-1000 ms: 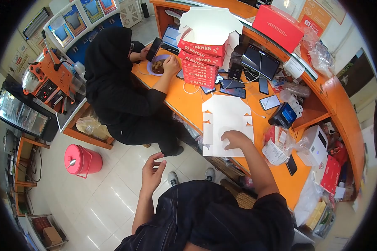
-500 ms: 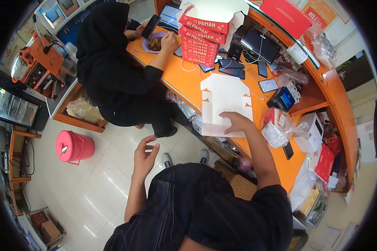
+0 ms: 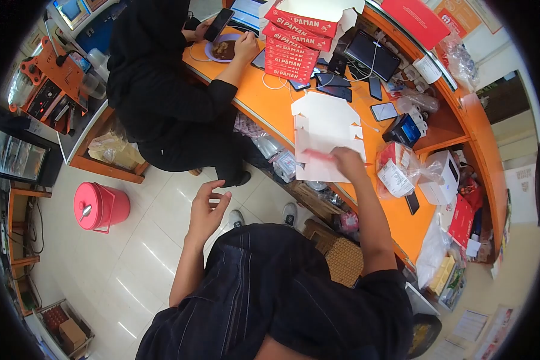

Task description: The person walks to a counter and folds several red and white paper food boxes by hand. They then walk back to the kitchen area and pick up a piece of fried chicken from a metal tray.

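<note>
A flat, unfolded cardboard box [image 3: 330, 123], white side up with notched edges, lies on the orange counter. Over its near part is my right hand [image 3: 349, 163]. Its fingers are smeared by motion, and a pinkish-red streak stretches left from them across the cardboard; I cannot make out what it is. My left hand [image 3: 205, 213] hangs in the air above the floor, left of the counter, fingers apart and holding nothing. Beyond the flat box rises a stack of red-and-white folded boxes [image 3: 291, 63] marked "SI PAMAN", the top one standing open.
At the left of the counter a person in black [image 3: 168, 102] holds a phone over a purple bowl [image 3: 224, 51]. Several phones and cables lie behind the flat box. A plastic bag with a receipt [image 3: 396, 174] sits to the right. A pink bucket [image 3: 102, 207] stands on the floor.
My right hand has shifted on the near part of the flat box, and a reddish streak now shows there. My left hand stays raised and open. The view has moved slightly.
</note>
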Demonstrator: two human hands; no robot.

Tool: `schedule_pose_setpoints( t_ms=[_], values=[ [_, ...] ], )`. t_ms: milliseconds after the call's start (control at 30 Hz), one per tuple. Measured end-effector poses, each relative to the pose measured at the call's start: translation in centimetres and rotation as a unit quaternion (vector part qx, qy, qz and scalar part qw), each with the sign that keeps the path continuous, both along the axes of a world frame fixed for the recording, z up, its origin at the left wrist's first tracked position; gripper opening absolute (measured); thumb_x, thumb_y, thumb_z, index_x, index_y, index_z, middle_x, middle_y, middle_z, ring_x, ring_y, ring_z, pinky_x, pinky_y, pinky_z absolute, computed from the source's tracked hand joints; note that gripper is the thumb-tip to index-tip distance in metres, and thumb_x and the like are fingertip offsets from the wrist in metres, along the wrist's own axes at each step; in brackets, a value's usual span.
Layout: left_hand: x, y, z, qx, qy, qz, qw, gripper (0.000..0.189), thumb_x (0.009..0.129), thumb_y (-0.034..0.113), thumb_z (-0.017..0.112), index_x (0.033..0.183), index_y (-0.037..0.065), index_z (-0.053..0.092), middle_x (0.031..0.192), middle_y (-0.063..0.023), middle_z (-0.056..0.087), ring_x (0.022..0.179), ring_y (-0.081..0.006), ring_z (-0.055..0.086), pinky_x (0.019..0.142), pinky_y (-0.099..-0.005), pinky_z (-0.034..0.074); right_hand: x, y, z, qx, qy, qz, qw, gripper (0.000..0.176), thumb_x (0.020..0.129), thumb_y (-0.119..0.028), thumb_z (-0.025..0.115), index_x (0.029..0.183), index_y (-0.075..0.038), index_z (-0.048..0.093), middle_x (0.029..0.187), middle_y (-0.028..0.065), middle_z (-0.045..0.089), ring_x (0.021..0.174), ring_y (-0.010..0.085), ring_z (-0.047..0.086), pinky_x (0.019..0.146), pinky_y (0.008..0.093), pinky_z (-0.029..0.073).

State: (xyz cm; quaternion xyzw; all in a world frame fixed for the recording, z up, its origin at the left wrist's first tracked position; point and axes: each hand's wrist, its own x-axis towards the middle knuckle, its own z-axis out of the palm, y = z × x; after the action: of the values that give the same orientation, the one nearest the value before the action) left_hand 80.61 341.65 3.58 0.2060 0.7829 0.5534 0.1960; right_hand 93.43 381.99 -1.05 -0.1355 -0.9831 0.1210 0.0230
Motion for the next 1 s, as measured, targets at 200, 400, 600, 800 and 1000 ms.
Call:
schedule_pose_setpoints(
  t_ms=[200, 400, 600, 800, 1000],
  values=[
    [-1.4, -0.9, -0.5, 0.004, -0.01, -0.021, 1.0, 0.031, 0.087, 0.018, 0.063, 0.114, 0.002, 0.057, 0.114, -0.0112, 0.057, 0.086, -0.0153, 0.06, 0.066, -0.0264, 0.052, 1.1, -1.6, 8.2, 0.096, 0.403, -0.166, 0.895, 0.027, 0.073, 0.007, 0.056, 0.096, -0.004, 0.066, 0.086, 0.0149, 0.065, 0.08, 0.0328, 0.063, 0.071, 0.0377, 0.051],
    [-2.1, 0.8, -0.3, 0.125, -0.281, -0.107, 0.946, 0.035, 0.093, 0.029, 0.055, 0.119, 0.005, 0.055, 0.111, -0.0078, 0.061, 0.093, -0.0144, 0.058, 0.079, -0.0287, 0.048, 2.2, -8.1, 7.4, 0.147, 0.37, -0.08, 0.914, 0.026, 0.077, 0.008, 0.056, 0.1, -0.001, 0.064, 0.08, 0.0127, 0.062, 0.076, 0.0312, 0.059, 0.067, 0.0383, 0.049],
    [0.3, 7.4, -10.6, -0.041, -0.161, -0.093, 0.982, 0.067, 0.084, 0.04, 0.067, 0.131, 0.001, 0.04, 0.131, -0.0174, 0.046, 0.107, -0.0238, 0.054, 0.088, -0.0351, 0.046, 4.3, -6.5, 1.5, 0.025, 0.37, -0.289, 0.883, 0.025, 0.08, 0.003, 0.056, 0.105, 0.004, 0.061, 0.088, 0.0153, 0.06, 0.078, 0.0254, 0.06, 0.071, 0.0342, 0.048],
    [1.9, 14.9, -14.7, 0.074, -0.662, -0.125, 0.735, 0.064, 0.086, 0.037, 0.066, 0.129, 0.0, 0.038, 0.133, -0.0194, 0.04, 0.116, -0.035, 0.05, 0.095, -0.0451, 0.045, 5.9, -6.3, 1.6, -0.003, 0.393, -0.359, 0.847, 0.023, 0.079, 0.001, 0.058, 0.101, 0.007, 0.059, 0.086, 0.0114, 0.055, 0.079, 0.0202, 0.056, 0.073, 0.0301, 0.045],
    [4.2, 18.3, -14.9, 0.114, -0.603, -0.111, 0.782, 0.037, 0.097, 0.018, 0.048, 0.127, -0.001, 0.038, 0.12, -0.019, 0.051, 0.104, -0.0338, 0.059, 0.088, -0.0418, 0.054, 9.3, -7.7, 7.0, 0.085, 0.525, -0.366, 0.764, 0.016, 0.08, 0.006, 0.053, 0.096, 0.006, 0.059, 0.086, 0.0118, 0.053, 0.078, 0.0229, 0.054, 0.073, 0.0308, 0.045]
  ],
)
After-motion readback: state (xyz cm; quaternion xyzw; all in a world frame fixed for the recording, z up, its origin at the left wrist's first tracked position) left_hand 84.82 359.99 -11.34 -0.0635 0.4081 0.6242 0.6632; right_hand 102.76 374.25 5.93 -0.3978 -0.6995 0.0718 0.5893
